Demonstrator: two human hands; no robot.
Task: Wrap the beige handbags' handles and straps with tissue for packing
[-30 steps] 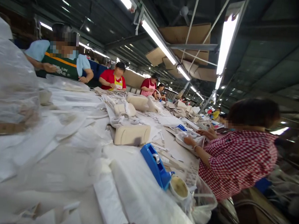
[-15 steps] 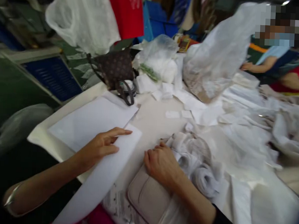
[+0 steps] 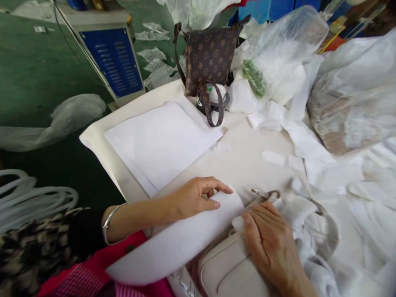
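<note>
My left hand (image 3: 204,197) is on a curved white sheet (image 3: 177,246), its thumb and index finger on the upper face near the far end. The other fingers are curled and partly hidden. My right hand (image 3: 272,239) is closed at the upper end of a small beige bag (image 3: 235,272), its fingertips hidden beneath it. A pale tab (image 3: 238,223) shows beside the right thumb. Just past the knuckles lies a strap end with a metal clasp (image 3: 258,193). The sheet's edge lies close along the bag's left side.
More white sheets (image 3: 162,142) lie flat on the pale table (image 3: 246,163). Behind them stands a brown patterned bag (image 3: 210,57) beside a strap loop (image 3: 216,110). Clear plastic bags (image 3: 361,94), white scraps and rolled padding (image 3: 323,281) crowd the right. A blue-panelled cabinet (image 3: 113,61) stands beyond the table.
The view has swung left and down, so the table and hands appear further right. Both hands stay with the sheet and the beige bag. The co-worker at right has left the view.
</note>
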